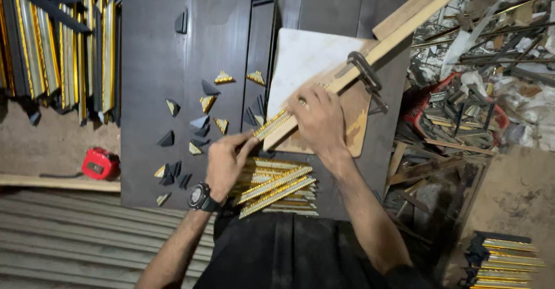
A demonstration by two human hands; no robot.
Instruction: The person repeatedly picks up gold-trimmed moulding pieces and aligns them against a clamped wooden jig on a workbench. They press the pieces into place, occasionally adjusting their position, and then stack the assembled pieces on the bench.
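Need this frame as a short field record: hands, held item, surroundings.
left hand: fingertips on the end of a gold moulding strip
right hand: pressing the strip against a wooden rail
wear: black wristwatch on the left wrist
under rail: pale board
below hands: stack of gold strips
dark bench: scattered triangular offcuts
far left: red tape measure
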